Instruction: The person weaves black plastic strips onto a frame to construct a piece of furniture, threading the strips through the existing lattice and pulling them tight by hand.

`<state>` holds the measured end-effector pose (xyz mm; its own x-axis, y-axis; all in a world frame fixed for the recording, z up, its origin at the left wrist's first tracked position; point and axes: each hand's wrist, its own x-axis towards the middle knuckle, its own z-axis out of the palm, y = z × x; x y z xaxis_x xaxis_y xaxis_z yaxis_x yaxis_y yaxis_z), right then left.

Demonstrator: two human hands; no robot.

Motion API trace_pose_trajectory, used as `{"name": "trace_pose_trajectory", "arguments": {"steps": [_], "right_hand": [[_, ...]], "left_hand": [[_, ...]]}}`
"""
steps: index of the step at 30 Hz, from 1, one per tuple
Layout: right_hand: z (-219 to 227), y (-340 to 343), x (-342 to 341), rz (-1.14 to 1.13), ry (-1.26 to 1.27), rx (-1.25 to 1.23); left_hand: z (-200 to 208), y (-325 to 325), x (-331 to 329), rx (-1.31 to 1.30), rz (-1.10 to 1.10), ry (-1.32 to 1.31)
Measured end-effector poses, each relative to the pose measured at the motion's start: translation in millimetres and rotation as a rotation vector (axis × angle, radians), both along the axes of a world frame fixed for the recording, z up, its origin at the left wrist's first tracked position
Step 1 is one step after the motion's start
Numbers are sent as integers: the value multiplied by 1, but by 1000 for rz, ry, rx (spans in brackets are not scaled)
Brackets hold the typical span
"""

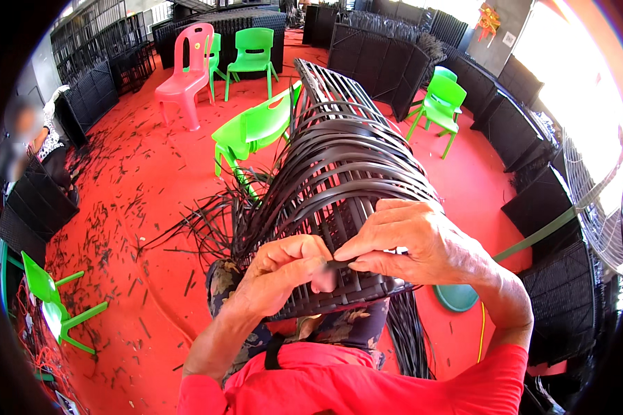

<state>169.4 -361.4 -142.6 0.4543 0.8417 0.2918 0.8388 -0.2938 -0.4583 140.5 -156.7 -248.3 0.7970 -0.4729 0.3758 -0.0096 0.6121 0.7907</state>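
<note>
Black strip (342, 264) just above the near edge of a partly woven black panel (339, 296): pinches it between thumb and forefinger, in the narrow grip of the right hand (415, 242). Curls the left hand (280, 273) close against the strip; cannot tell about that grip's hold on it. Farther out, loose strands (387, 188) in arches over the panel, spilling past its left edge. Near that edge, a green chair (253, 131), narrowing the room there. Off the right edge, more room: red floor (474, 183) in a broad band, reaching out to dark upright panels (509, 135).
</note>
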Motion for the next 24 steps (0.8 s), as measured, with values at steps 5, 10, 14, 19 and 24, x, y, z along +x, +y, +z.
{"name": "trace_pose_trajectory", "arguments": {"steps": [5,10,14,19,24], "right_hand": [[11,-12,-8,-180,-15,18],[11,-15,-26,-356,59,44],[7,-20,-27,-411,89,33],[5,-17,-24,-467,318,127],[5,-11,-25,-483,325,162]], "left_hand": [[4,-10,2,135,285,-148],[5,-27,27,659,939,-1082],[9,-29,31,679,1034,-1343],[5,-30,31,680,1033,-1414],[-4,-27,32,714,1069,-1468]]}}
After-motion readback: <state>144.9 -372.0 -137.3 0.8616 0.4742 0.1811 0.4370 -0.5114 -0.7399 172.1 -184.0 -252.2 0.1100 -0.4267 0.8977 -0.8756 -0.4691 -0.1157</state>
